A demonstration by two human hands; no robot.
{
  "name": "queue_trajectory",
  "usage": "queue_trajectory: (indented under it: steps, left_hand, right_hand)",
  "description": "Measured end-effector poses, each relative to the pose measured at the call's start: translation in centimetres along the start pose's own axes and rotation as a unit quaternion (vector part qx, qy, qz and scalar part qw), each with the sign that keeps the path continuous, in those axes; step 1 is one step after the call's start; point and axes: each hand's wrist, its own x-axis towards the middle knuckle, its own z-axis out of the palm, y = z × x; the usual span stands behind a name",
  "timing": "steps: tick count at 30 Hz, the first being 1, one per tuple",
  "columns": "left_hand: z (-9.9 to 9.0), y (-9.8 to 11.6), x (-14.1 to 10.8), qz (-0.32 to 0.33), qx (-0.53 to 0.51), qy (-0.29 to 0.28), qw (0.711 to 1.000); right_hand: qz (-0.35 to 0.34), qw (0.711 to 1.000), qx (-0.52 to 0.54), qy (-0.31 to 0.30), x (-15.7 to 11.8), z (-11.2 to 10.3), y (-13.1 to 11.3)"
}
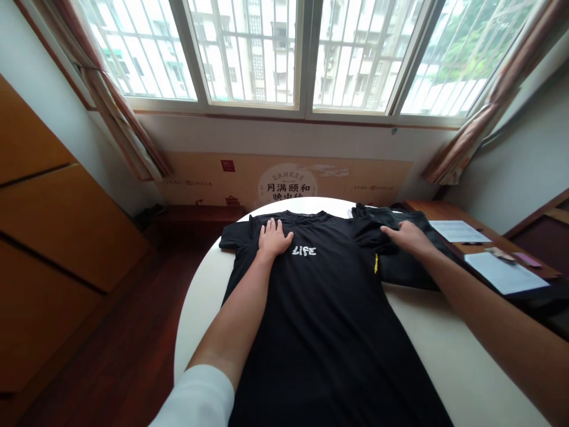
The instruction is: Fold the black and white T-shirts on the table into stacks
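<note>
A black T-shirt (320, 308) lies spread on a round white table (200, 296), its collar toward the window and white lettering on its chest. My left hand (274, 238) rests flat on the shirt's upper left chest, fingers spread. At the shirt's right sleeve, my right hand (406, 236) pinches the edge of the cloth between thumb and fingers. Beneath and beyond that sleeve is a pile of folded dark cloth (409, 267). A small yellow strip (376, 264) shows beside the sleeve.
To the right stands a wooden desk (427, 209) with white papers (507, 274) and a pink item (527, 260) on it. Behind the table, a printed beige panel (191, 172) leans below the barred window (249, 53). Wooden cabinets (53, 213) line the left side.
</note>
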Motion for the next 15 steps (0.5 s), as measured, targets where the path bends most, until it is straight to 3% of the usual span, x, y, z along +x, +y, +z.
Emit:
queue_trajectory:
  steps: [2,9,15]
  left_hand:
    - [0.0,0.0,-0.1,0.000,-0.002,0.002,1.000]
    - [-0.2,0.1,-0.6,-0.001,-0.026,0.007,1.000]
    - [0.1,0.0,-0.6,0.002,-0.076,0.017,0.997]
  right_hand:
    - [0.003,0.999,-0.022,-0.031,1.7,0.5,-0.4]
    - [-0.034,0.999,-0.009,-0.005,2.2,0.6,-2.1]
    - [-0.048,0.988,0.140,-0.047,2.6,-1.7,-7.4]
